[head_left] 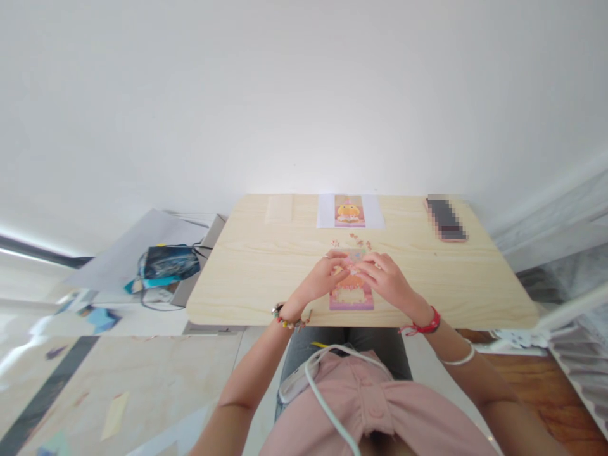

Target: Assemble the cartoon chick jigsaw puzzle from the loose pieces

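A colourful picture card point(351, 305) in pink, orange and purple lies flat near the table's front edge. Over its upper part my left hand point(327, 273) and my right hand point(387, 278) face each other, fingertips bent inward and almost meeting. Both hands are closed in a pinch; whatever is between the fingers is too small and too covered to name. Just beyond my fingertips are several small reddish-pink pieces point(363, 244) on the wood. Behind them a printed sheet point(350, 211) shows an orange figure on white paper. My fingers hide part of the card.
The light wooden table point(237, 278) stands against a white wall. A phone point(446, 220) lies at the back right, and a pale translucent sheet point(279, 209) at the back left. Left of the table, a dark bag point(171, 263) with a cable sits on a box. A white cable point(327, 405) crosses my lap.
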Tool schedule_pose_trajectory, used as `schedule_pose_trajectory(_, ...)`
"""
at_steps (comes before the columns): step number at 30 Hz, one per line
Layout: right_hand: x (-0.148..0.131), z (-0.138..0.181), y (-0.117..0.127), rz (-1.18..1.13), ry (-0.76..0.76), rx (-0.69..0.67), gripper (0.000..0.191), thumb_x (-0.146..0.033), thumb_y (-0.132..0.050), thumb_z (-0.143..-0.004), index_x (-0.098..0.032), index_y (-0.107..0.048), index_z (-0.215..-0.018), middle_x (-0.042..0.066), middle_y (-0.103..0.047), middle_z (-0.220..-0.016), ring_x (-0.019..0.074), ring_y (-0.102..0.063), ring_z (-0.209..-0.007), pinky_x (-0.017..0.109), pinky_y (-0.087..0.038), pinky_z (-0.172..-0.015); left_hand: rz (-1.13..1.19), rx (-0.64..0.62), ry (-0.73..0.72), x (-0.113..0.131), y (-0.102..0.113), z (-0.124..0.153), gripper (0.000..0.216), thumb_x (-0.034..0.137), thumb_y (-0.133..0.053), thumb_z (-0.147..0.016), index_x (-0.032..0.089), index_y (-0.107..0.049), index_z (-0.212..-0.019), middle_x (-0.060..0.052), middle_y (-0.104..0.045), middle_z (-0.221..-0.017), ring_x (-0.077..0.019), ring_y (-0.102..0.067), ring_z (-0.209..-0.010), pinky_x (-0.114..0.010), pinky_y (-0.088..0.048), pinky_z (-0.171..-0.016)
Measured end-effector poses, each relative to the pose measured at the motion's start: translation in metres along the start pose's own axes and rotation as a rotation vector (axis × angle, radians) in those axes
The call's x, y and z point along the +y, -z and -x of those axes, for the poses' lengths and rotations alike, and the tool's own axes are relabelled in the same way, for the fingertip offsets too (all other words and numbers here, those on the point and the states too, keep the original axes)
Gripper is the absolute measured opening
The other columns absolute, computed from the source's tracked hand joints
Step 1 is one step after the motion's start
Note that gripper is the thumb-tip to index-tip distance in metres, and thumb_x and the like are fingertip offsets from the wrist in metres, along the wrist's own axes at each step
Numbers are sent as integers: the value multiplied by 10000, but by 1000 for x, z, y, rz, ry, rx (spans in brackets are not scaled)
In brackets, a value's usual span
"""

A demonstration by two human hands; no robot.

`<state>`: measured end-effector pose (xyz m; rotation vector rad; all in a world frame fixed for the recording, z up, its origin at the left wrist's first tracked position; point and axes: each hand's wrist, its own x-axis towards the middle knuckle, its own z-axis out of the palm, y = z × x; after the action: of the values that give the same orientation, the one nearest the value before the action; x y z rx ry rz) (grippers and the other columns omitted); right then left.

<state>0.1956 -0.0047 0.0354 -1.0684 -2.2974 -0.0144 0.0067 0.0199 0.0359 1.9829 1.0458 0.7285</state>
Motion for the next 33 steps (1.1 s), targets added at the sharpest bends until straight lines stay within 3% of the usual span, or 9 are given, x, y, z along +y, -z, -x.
schedule_pose_trajectory(2,-3,3,-4,-5,6,-27,201,-261,-447,-865,-179,-631,-871,72,-561,-846,170,-511,-789,326,-416,-747,-116,32,-14,-2,-1,7,92,186,-523,-784,163,-608,-758,-85,-539,-1058,-187,-511,-1020,-348,-436,-876)
schedule_pose_trajectory(7,-10,15,-22,-52,-63,-95,183,-262,-478,-852,-178,-638,-827,60,-579,-841,153,-515,-749,306,-407,-713,-470,246,14,-14,-8,33,146,125,-559,-747,176,-590,-881,-103,-460,-1135,-247,-433,-1095,-451,-391,-928)
schedule_pose_trajectory(17,-23,23,-41,-39,-101,-157,166,-265,-520,-830,-176,-649,-775,45,-585,-746,166,-521,-779,318,-388,-717,-538,284,-98,-20,-33,59,116,150,-512,-782,185,-591,-858,-97,-453,-1139,-233,-422,-1084,-423,-430,-907)
schedule_pose_trajectory(33,-29,31,-45,174,22,-175,197,-210,-450,-866,-170,-631,-800,45,-565,-741,166,-511,-749,327,-357,-692,-617,212,-100,-15,-36,63,169,146,-483,-802,213,-616,-882,-82,-455,-1209,-246,-364,-1149,-443,-414,-933)
